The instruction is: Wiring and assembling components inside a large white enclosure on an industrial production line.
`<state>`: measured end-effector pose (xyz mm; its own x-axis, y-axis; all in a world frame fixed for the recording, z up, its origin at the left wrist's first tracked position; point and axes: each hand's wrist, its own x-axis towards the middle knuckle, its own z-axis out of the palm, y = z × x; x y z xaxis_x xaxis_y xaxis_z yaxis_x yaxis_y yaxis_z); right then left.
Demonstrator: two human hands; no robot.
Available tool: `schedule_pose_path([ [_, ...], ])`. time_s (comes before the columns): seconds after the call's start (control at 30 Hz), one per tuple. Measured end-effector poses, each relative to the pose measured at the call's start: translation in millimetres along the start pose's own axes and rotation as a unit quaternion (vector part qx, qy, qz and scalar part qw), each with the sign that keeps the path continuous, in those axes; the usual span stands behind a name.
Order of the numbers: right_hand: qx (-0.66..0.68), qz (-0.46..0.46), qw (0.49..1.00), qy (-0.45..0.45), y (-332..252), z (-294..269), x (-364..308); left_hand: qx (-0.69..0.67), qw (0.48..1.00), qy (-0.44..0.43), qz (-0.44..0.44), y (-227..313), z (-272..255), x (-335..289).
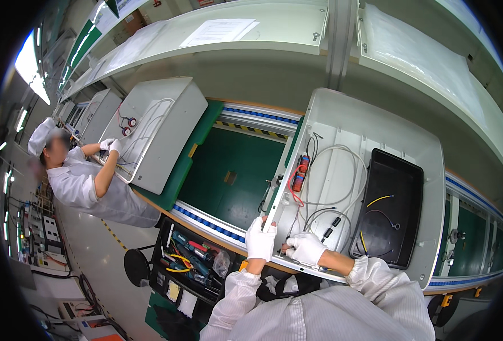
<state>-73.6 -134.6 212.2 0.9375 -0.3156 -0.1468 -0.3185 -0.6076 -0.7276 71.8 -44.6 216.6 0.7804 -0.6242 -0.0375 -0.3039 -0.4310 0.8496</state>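
A large light-grey open housing (335,122) lies on the line before me. My left hand (260,238), in a white glove, is closed on the rim at its near left corner. Just inside the near wall, my gloved right hand (304,248) has its fingers pinched together low by the wall, beside a thin wire; what they hold is hidden. Ahead of my hands lie a red-and-black component (300,173) with a red wire, a looped grey cable (365,181) and black connectors (332,227). To the right, inside the housing, sits a black tray (413,187) with a few short wires.
A tool tray (175,250) with several power tools stands below the line's edge at left. Farther left, a co-worker (86,176) works at another grey housing (177,136). Shelves (274,42) with papers and plastic sheets hang above. The roller line (206,227) borders a green surface.
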Motion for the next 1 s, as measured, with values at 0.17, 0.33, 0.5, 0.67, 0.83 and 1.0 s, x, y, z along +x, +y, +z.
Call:
schedule_pose_path([
  [0.17, 0.039, -0.004, 0.999, 0.009, 3.3, 7.2, -4.5, -0.001, 1.000, 0.003, -0.002, -1.0, 1.8, -0.3],
  [0.33, 0.227, 0.120, 0.965, -0.048, 5.6, 5.3, -0.1, 0.015, 1.000, 0.002, 0.000, -0.9, 1.8, 1.2],
  [0.5, 0.084, 0.096, 0.990, -0.066, -4.5, -5.2, 5.3, 0.017, 1.000, 0.008, 0.009, 0.6, 0.8, -0.1],
  [0.67, 0.014, 0.024, 0.999, -0.039, -6.1, -8.0, 5.6, 0.014, 1.000, 0.004, 0.002, -5.8, 3.4, 0.4],
  [0.83, 0.243, 0.106, 0.957, -0.113, 11.3, -10.6, 19.7, 0.030, 0.995, 0.044, 0.082, -13.2, 6.5, 2.6],
  [1.0, 0.240, 0.076, 0.962, -0.108, 15.8, -6.5, 20.3, 0.030, 0.996, 0.045, 0.078, -14.7, 7.3, 1.9],
])
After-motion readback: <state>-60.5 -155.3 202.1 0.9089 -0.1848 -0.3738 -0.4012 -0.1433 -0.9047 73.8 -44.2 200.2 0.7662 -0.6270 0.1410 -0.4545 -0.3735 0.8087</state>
